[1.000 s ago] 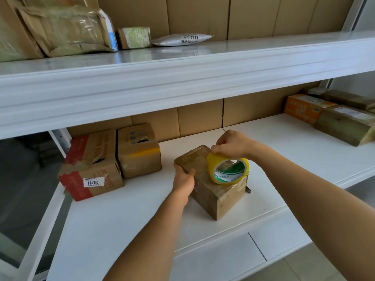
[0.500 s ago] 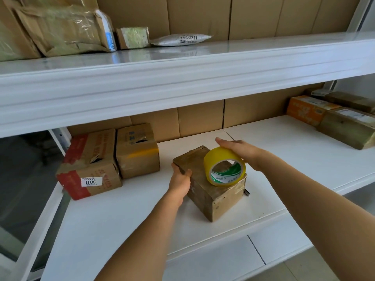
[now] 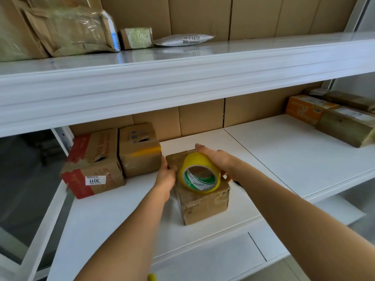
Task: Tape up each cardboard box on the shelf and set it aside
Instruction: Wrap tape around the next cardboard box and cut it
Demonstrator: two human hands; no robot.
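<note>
- Right hand [image 3: 216, 159] laid flat over the top of the yellow tape roll [image 3: 199, 173], fingers straight, not curled round it.
- Tape roll standing on edge on top of the small cardboard box [image 3: 199, 201], directly under the right palm, open core facing the camera.
- Left hand [image 3: 166, 175] pressed against the box's left side, thumb hooked over the top edge; fingers hidden behind the box, so grip there not readable.
- Box sits between the two hands, on the white lower shelf [image 3: 294, 159], near the front edge.
- Just left of the left hand: brown box with a torn hole [image 3: 140, 151], nearly touching the fingertips; beside that, a red-taped box labelled 3011 [image 3: 93, 167].
- Well right of the right hand: orange box [image 3: 306, 108] and an olive-wrapped box [image 3: 349, 126], touching each other.
- Upper shelf [image 3: 182, 78] above both hands: wrapped parcels [image 3: 67, 31] and a white pouch [image 3: 184, 39].
</note>
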